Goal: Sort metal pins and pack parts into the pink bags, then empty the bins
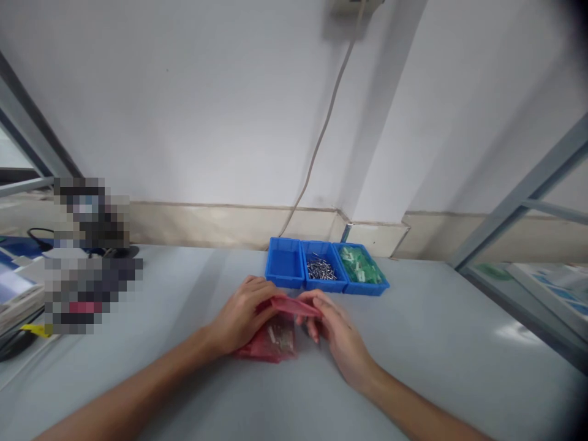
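One red bag (280, 343) is in front of three blue bins (285, 268) on the table (275, 410). The left hand (243, 311) pinches the left end of the bag's upper edge, the right hand (340, 337) the right end. One bin holds metal pins (320, 268), another green packets (359, 266).

Cannot make out the pale contents (281, 337) of the bag (257, 353), low between left hand (248, 312) and right hand (337, 334): blurred, too small. Cannot see all the left hand's fingertips, partly hidden by the bag; cannot sharply separate the right hand's, smeared by blur. Cannot count the pins (320, 268) just beyond the hands, nor sort out the green pile (361, 265) beyond the right. Cannot read the pixelated patch (94, 300) well left of the left hand. Cannot follow the forearms (151, 380) past the bottom edge, or the box (356, 6) high beyond the right hand past the top.
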Demonstrator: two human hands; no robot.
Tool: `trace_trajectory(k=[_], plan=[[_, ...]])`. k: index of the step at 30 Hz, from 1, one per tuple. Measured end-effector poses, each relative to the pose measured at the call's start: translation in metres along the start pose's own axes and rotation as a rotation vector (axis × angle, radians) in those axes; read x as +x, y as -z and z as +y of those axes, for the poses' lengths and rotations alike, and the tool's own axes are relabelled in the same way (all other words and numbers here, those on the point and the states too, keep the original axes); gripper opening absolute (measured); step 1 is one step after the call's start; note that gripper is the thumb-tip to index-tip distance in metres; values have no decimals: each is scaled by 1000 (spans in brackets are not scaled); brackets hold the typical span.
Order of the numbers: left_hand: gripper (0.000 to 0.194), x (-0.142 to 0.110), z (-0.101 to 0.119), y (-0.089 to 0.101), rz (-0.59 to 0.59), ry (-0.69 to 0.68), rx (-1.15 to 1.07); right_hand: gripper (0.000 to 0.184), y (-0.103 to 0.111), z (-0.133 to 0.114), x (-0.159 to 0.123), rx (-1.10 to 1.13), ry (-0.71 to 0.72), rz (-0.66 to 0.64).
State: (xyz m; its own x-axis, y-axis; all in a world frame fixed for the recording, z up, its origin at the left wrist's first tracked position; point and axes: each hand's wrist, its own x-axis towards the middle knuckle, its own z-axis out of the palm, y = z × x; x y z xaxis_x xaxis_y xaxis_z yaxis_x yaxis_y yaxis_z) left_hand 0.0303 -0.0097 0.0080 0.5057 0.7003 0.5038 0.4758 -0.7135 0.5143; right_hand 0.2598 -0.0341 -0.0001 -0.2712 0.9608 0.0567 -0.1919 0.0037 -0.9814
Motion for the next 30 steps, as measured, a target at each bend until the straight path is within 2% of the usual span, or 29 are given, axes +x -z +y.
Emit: trace_trajectory(k=[4,10,12,16,19,21,24,27,30], plan=[[23,2,5,3,23,65,8,35,2,6,-3,-25,85,-25],[28,1,16,3,66,170,-23,24,-2,1,-13,-412,251,74],[27,1,19,2,53,202,-68,24,-2,0,-13,-430,282,96],[28,0,23,-3,12,273,-129,29,-1,1,-8,-222,137,63],[37,0,24,-4,-3,298,-131,34,0,2,-4,-143,66,67],[38,1,25,-2,-9,266,-162,36,0,2,-2,-125,47,106],[32,1,24,2,26,127,-188,38,3,2,-1,-35,22,173],[27,-2,23,4,75,-11,-58,32,7,2,1,92,-46,228],[22,-5,24,3,49,-129,72,36,10,0,1,198,-138,269]])
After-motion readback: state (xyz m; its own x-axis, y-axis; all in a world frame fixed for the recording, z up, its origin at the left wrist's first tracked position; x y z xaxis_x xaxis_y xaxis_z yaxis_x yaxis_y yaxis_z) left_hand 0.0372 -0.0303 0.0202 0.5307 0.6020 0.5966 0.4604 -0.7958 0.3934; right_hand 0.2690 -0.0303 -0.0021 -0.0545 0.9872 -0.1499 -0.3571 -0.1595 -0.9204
